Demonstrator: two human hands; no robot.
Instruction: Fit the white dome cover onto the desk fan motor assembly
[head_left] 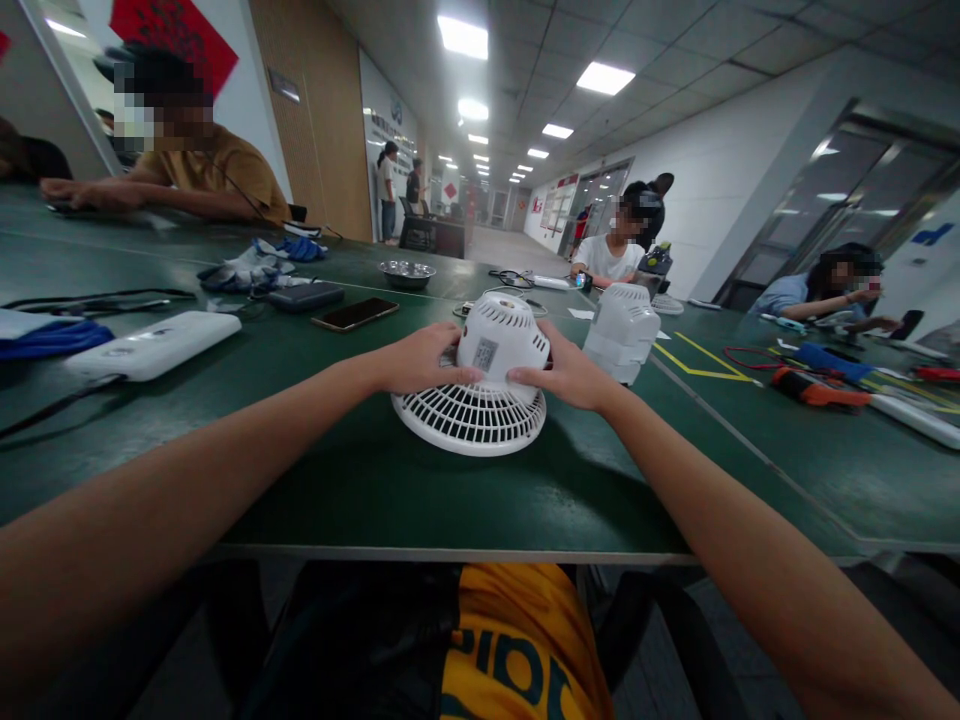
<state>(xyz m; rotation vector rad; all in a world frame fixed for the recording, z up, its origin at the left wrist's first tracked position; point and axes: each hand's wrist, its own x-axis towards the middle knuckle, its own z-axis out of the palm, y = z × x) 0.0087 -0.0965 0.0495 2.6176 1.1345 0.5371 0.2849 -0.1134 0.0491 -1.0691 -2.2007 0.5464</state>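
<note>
A white fan head (501, 335) rests face down on the green table, its round slatted grille (472, 420) underneath and its vented motor housing on top. My left hand (427, 358) grips the housing from the left, thumb laid across its lower front near a grey label. From the right, my right hand (564, 368) clasps the same housing, its thumb also at the front. The far fingers of both hands are hidden behind the fan. Just beyond my right hand stands a white plastic fan base (624, 330), upright and apart from the fan.
On the green table (337, 490) lie a phone (356, 314), a black box (306, 295), a white power bank (154, 345) with a cable, gloves (247, 272) and a metal bowl (406, 274). An orange-black meter (817, 388) lies right. Several people sit around the table.
</note>
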